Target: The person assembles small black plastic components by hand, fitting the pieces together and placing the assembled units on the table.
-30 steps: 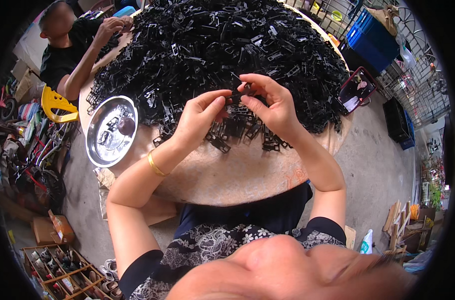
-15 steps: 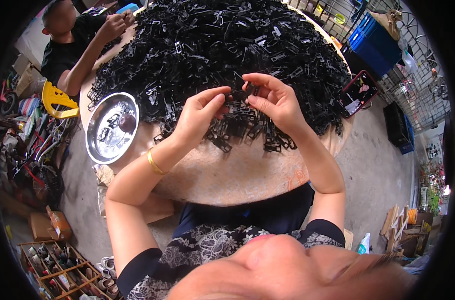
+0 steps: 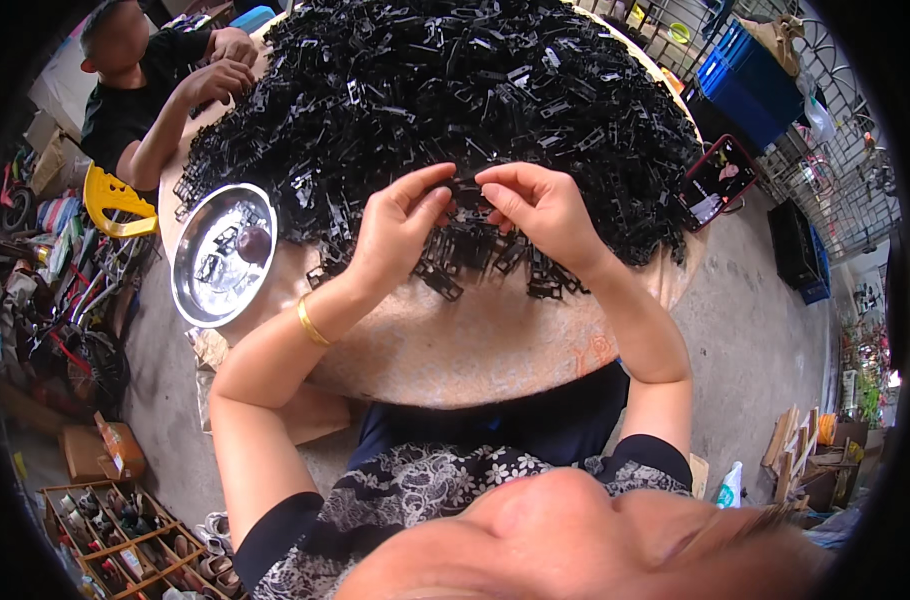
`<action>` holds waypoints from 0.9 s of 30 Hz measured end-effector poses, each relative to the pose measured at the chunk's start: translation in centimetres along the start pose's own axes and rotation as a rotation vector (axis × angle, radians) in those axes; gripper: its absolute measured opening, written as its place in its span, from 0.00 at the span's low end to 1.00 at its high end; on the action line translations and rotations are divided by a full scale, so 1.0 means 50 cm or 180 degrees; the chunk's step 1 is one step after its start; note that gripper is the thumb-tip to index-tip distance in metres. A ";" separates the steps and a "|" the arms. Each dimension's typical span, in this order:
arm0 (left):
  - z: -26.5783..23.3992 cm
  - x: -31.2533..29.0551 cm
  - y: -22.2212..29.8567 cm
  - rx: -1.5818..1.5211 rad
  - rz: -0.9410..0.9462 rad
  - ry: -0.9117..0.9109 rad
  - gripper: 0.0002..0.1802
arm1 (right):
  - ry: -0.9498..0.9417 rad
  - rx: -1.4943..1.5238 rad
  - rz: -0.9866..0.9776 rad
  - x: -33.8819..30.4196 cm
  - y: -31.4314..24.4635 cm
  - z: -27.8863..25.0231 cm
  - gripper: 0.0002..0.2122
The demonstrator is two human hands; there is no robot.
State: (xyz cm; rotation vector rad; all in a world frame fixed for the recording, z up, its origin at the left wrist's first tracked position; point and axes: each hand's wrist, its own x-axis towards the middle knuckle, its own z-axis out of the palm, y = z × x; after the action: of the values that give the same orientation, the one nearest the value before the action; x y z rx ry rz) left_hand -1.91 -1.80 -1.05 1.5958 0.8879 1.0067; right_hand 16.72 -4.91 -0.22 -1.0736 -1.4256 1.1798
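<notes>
A wide heap of small black plastic parts (image 3: 445, 90), many of them flat with slots, covers most of the round table (image 3: 445, 370). Over the heap's near edge, my left hand (image 3: 397, 228) pinches a small black plastic part (image 3: 464, 186) between thumb and fingers. My right hand (image 3: 547, 208) is closed at that part's other end, fingertips bent in toward the left ones. The part is mostly hidden by the fingers, so its exact shape does not show. A few loose black parts lie just below both hands.
On the table's left stands a shiny metal bowl (image 3: 211, 300) with a dark round object and some black parts. A phone (image 3: 720, 183) leans at the right edge. Across at the far left sits another person (image 3: 140, 110), hands by the heap. A yellow plastic stool (image 3: 115, 200) stands nearby.
My right hand has lowered slightly and drawn toward the left hand, closing on the part between them. The other person's hands have come down and apart beside the heap.
</notes>
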 end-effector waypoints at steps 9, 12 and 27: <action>0.010 -0.002 -0.009 -0.0135 -0.0227 -0.0073 0.16 | 0.0886 -0.2166 -0.1875 0.005 0.012 0.013 0.06; 0.004 0.000 -0.008 -0.0351 -0.0346 -0.0080 0.16 | 0.1002 -0.2453 -0.2171 0.012 0.016 0.008 0.06; -0.010 0.004 -0.016 -0.0820 -0.0332 -0.0388 0.18 | 0.0146 -0.3681 -0.2560 -0.010 -0.004 0.006 0.10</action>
State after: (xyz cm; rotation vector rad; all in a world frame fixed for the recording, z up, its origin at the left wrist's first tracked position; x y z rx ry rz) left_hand -2.36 -1.28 -1.70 1.3641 0.7196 0.9013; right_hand 16.48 -5.46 -0.10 -1.0099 -2.2435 -0.3386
